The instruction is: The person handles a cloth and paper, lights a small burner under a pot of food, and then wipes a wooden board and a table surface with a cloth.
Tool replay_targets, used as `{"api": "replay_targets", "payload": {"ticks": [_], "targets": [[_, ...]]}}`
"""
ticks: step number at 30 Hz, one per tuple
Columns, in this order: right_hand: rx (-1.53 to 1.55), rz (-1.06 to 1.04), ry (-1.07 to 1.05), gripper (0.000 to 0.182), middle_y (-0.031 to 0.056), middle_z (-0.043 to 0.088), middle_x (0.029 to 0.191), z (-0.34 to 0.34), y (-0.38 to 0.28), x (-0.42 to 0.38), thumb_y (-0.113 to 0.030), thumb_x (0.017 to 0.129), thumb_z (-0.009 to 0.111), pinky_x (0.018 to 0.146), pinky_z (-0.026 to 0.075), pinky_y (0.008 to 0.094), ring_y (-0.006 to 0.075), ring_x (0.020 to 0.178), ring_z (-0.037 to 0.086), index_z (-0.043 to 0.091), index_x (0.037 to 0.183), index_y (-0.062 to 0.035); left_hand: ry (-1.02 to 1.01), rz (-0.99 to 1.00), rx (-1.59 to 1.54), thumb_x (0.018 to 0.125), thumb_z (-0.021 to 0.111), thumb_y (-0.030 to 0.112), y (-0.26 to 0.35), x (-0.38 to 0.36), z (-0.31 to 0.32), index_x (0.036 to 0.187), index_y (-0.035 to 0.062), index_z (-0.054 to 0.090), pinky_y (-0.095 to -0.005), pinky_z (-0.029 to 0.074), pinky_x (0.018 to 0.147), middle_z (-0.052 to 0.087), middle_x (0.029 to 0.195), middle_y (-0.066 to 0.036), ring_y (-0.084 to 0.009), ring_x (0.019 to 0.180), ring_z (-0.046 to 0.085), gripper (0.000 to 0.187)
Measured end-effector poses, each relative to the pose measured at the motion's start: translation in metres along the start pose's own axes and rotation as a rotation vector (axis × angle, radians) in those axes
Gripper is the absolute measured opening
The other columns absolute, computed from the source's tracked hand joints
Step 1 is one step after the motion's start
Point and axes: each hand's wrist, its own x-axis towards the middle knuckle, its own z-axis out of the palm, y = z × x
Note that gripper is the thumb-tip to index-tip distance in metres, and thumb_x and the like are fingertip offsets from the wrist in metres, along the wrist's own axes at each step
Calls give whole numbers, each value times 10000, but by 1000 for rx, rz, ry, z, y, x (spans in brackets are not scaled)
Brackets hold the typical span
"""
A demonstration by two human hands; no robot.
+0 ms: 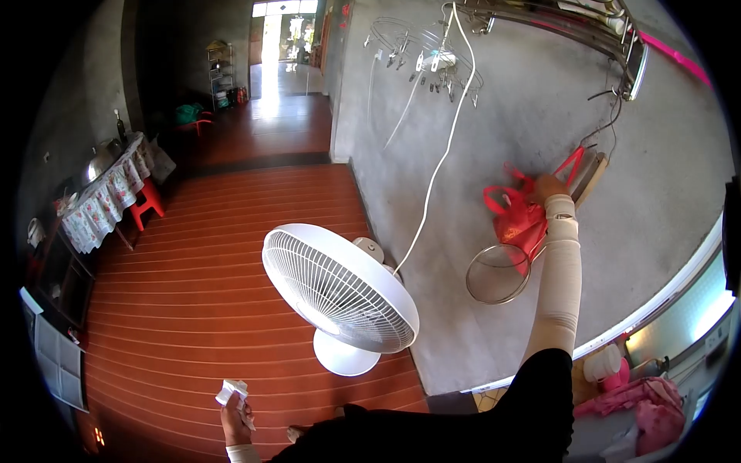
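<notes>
My right hand [550, 187], at the end of an outstretched arm in a cream sleeve cover, is closed on the red bag [515, 224] against the grey wall. One red strap runs up from the hand to a dark wire hook [608, 127]. A round wire-rimmed strainer [498, 274] hangs just below the bag, and a wooden strip [593, 181] hangs beside it. Low in the view, my left hand [235, 420] is closed around a small crumpled white packet [231, 391], which looks like plastic or tissue.
A white fan [340, 289] stands between my hands on the red-brown floor [177, 309], its cord [440, 166] running up the wall. Clip hangers [424, 58] and a metal rack [540, 19] are overhead. A cloth-covered table [104, 204] and red stool [148, 202] stand left; pink cloth [644, 401] lies lower right.
</notes>
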Motion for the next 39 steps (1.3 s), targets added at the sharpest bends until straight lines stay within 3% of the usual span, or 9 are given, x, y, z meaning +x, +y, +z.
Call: {"api": "replay_targets", "payload": {"ticks": [5,7,12,14,19,21,30,34,39], "targets": [[-10,-44,60,233,174,591,953,17,7,10,-218,692,587,737,476,423,314,896,577,628,851,-52,-111,26,22,818,498,184,9,18,19,855,70,481,-203,312,360,468,594,-15,-87,458,427,120],[-53,76,339,214,175,613,822,21,5,10,-243,686,574,667,491,405,330,783,601,638,706,-40,-132,52,52,814,502,185,18,20,25,844,70,485,-206,318,363,473,594,-18,-91,458,431,120],[-219,38,496,178,132,607,674,-11,5,-12,-202,745,510,528,493,377,302,602,608,608,743,-53,-114,38,24,812,501,182,25,28,12,851,65,488,-206,324,371,480,599,-24,-98,461,438,124],[-100,18,758,202,122,614,669,-32,-2,-30,-239,770,509,517,494,390,287,570,607,593,774,-55,-90,37,16,811,499,181,27,29,4,856,63,490,-206,327,371,484,603,-26,-100,462,441,127],[406,-177,907,223,92,590,621,-73,-37,-72,-224,821,496,521,438,300,198,578,585,587,861,-25,-90,59,-25,811,493,190,28,32,-23,920,48,502,-209,336,356,488,616,-29,-100,466,449,179],[1089,-341,664,237,33,546,628,-81,-66,-93,-209,860,469,538,391,227,100,585,503,579,924,-10,-111,80,15,815,487,187,32,27,-29,934,43,503,-208,339,358,496,629,-31,-101,469,453,187],[1999,-713,-229,268,41,533,678,-59,-301,-255,-179,902,367,590,389,194,85,610,486,545,901,22,-155,64,71,852,449,141,75,2,-57,1056,26,488,-205,406,413,590,879,-91,-114,573,531,237],[1954,-760,-1009,234,58,560,693,10,-439,-355,-174,894,404,604,460,246,112,635,531,536,927,15,-447,221,36,842,481,160,97,-10,-70,1124,6,446,-226,477,535,586,937,-104,-133,680,576,323],[1880,-647,-1608,207,117,568,859,55,-523,-474,-147,884,422,695,492,305,184,761,584,477,1010,7,-428,284,87,844,514,204,109,-17,-117,1071,20,488,-237,489,586,599,846,-78,-135,700,580,293]]}}
